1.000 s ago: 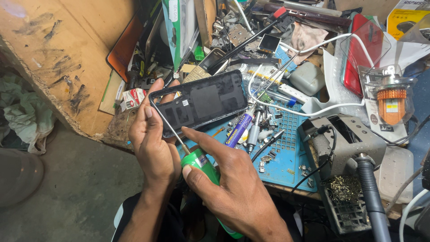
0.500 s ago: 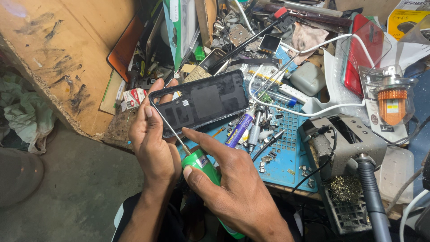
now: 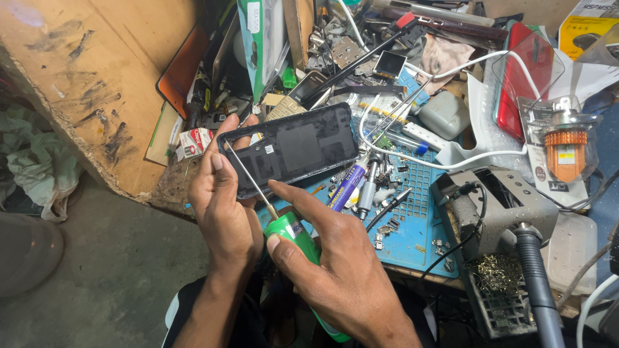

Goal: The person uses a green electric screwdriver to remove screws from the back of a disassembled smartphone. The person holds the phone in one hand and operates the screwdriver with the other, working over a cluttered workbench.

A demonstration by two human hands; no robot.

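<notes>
Black phone shell [image 3: 293, 149] sits tilted above the cluttered tabletop's [image 3: 419, 212] edge, and I see my left hand [image 3: 222, 206] gripping its left end, fingers [image 3: 240, 125] wrapped around the rim. My right hand [image 3: 338, 270] is closed on a green-handled screwdriver [image 3: 290, 235], tip at the shell's left corner. A soldering stand [image 3: 503, 212] sits far right.

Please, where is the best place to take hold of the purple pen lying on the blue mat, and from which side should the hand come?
Probably the middle of the purple pen's barrel, pinched across its width from above. It lies flat and diagonal on the blue mat, with a grey tool close on its right, and the phone, held by the left hand, over its upper end. So the lower left side looks freest.
</notes>
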